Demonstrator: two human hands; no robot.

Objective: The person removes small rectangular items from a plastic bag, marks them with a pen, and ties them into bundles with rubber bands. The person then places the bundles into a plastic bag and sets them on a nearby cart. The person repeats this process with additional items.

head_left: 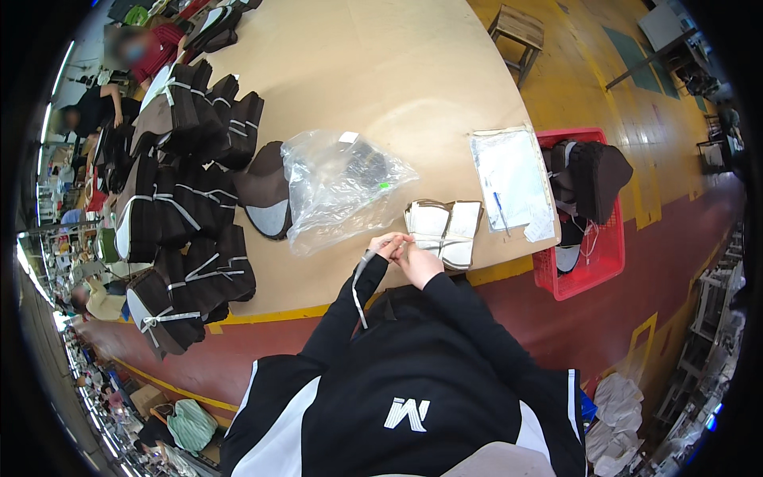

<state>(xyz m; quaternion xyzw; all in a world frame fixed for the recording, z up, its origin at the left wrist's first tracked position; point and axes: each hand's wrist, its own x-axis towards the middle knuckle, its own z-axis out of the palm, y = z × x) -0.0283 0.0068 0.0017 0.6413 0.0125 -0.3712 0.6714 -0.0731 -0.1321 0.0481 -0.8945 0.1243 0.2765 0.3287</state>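
A small bundle of cut pieces, white on top with dark brown edges, lies at the table's near edge. A pale fabric strip runs round the bundle, and its loose end trails over my left forearm. Just left of the bundle, my left hand pinches the strip with closed fingers. My right hand is closed against the left fingertips, beside the bundle's near left corner. What the right fingers grip is partly hidden; the strip leads into them.
Tied stacks of dark brown pieces crowd the table's left side. A clear plastic bag and a loose brown piece lie beside them. Right are papers with a pen, then a red crate of brown pieces. A stool stands beyond.
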